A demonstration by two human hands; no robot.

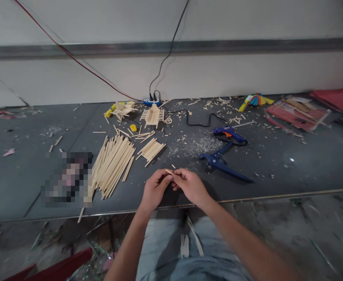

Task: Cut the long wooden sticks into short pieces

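Close to the table's front edge, my left hand [157, 188] and my right hand [189, 185] meet, both closed in a pinch on one short wooden stick [169, 171]. Just beyond them lies a small flat panel of sticks [151, 151]. A large pile of long wooden sticks [114, 166] spreads to the left of my left hand. Right of my right hand rests a blue cutter with long handles [224, 166]. A blue glue gun with an orange trigger [229, 134] lies behind the cutter.
Small stick models [153, 116] stand near the wall, by a blue power strip [151, 102] with cables. A yellow cap [133, 127] sits among loose sticks. White crumbs and offcuts are scattered about. Red sheets [298, 113] lie at the right. Debris covers the floor below.
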